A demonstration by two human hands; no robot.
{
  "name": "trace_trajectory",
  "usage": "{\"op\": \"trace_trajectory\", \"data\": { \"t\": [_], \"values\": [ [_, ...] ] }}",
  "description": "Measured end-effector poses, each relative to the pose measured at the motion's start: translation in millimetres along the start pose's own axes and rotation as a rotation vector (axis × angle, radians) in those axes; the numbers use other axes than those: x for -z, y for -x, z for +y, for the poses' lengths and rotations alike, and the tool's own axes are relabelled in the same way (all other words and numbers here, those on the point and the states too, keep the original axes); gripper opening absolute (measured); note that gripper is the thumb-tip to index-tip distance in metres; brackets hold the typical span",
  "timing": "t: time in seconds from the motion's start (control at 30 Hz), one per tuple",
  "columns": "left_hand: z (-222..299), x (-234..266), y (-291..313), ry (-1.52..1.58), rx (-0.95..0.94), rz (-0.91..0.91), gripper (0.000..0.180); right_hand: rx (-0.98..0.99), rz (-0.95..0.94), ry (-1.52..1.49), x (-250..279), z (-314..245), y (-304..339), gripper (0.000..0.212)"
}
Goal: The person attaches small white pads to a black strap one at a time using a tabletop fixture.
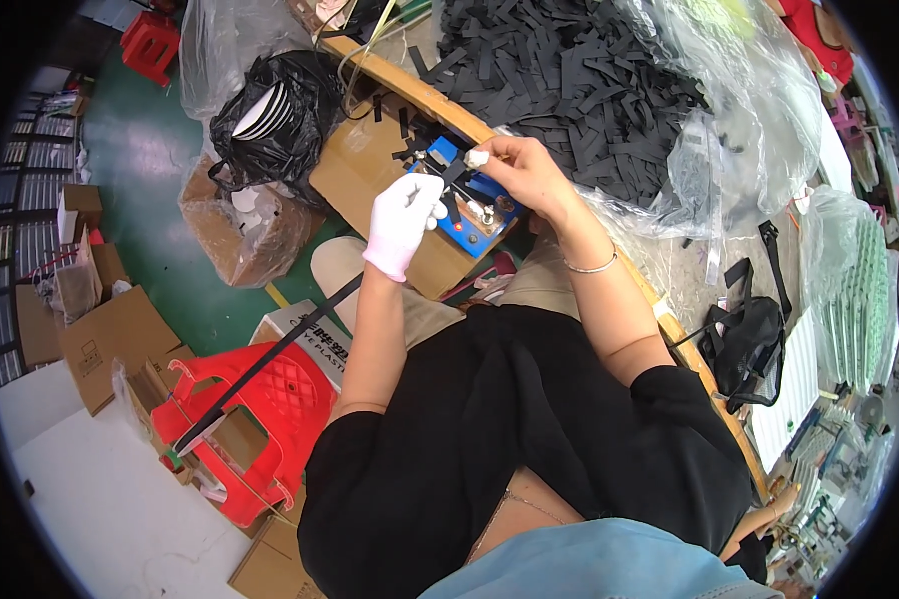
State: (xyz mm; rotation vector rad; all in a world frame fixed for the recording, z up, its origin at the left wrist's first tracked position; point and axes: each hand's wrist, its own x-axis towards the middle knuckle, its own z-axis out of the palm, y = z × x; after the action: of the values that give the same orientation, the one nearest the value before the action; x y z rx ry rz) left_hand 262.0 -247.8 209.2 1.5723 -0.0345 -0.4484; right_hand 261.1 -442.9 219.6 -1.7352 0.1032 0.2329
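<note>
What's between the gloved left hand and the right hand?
In the head view, a black strip shows between them, against part of the blue device.

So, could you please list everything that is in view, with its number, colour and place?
blue device: one, blue, before the hands
black strips: too many to count, black, heaped on the table, a few near the device
table: one, tan edge, top to right
clear plastic: count unclear, transparent, around the heap
stools: two, red, lower left and top left
long strap: one, black, across the nearer stool
plastic bag: one, black, upper left
strapped bag: one, black, right
ribbed sheets: several, pale green, far right
cardboard boxes: several, brown, left
small rim items: too blurred to count
left hand: one, white glove, beside the device
right hand: one, white fingertip cover, beside the device
</note>
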Motion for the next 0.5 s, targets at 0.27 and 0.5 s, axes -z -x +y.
{"op": "trace_trajectory", "data": {
  "t": [0.27,0.5],
  "values": [
    [-3,0,-2,-0.018,0.002,-0.028,0.015,0.115,0.133,0.143,0,17,-11,0.016],
    [-14,20,3,-0.134,0.086,0.026,0.017,0.08,0.282,0.567,7,13,-27,0.017]
  ]
}}
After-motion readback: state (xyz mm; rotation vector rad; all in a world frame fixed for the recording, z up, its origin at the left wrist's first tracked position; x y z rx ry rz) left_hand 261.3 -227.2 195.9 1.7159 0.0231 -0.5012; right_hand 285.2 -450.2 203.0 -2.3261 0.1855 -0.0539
